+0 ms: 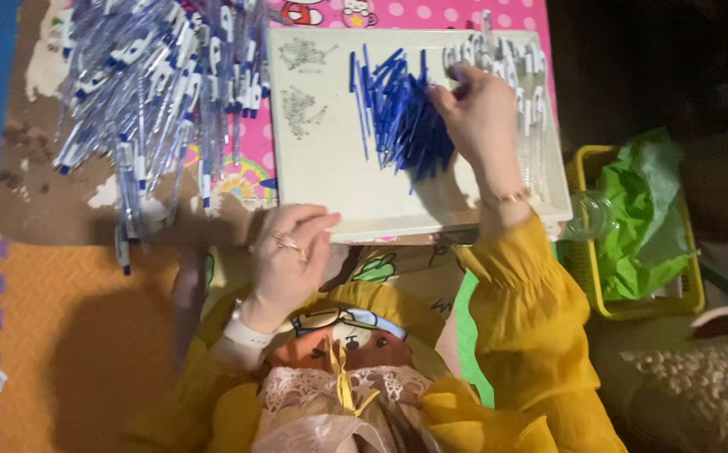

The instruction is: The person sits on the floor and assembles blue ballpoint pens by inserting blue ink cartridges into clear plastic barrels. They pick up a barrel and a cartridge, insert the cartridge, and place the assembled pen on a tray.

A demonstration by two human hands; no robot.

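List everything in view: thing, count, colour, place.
flat rectangular tray: one, cream, centre
thin ink refills: many, blue, heaped on the tray
small metal springs: two clusters, grey, left part of the tray
clear pen barrels: many, clear with blue and white, upper left
plastic basket: one, yellow, right, holding green plastic
left hand: at the tray's near edge, ring on one finger
right hand: on the refill heap
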